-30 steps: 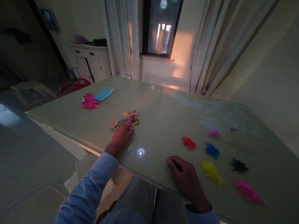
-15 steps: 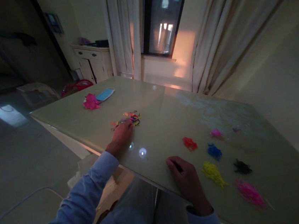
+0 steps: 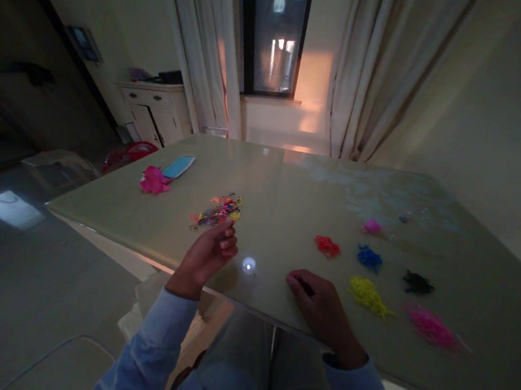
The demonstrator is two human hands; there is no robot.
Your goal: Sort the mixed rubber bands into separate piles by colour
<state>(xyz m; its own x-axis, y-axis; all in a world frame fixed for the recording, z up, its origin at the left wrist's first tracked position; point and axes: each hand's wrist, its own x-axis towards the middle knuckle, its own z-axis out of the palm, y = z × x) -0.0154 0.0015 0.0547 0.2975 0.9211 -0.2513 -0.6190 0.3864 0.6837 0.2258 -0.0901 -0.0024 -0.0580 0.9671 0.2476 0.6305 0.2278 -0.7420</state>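
Observation:
A mixed pile of small colourful bands lies on the pale table. Just in front of it my left hand is raised with thumb and fingers pinched; whatever it grips is too small to name. My right hand rests closed at the table's front edge, its contents hidden. To its right are single-coloured heaps: red, blue, yellow, black and pink. A smaller pink clump lies behind the blue heap.
A blue face mask and a crumpled pink item lie at the far left of the table. Beyond stand a white cabinet and a red object. A small clear item sits at the right.
My left hand has drawn back from the mixed pile and turned, so its curled fingers now show. My right hand stays nearly in place. The view has shifted slightly.

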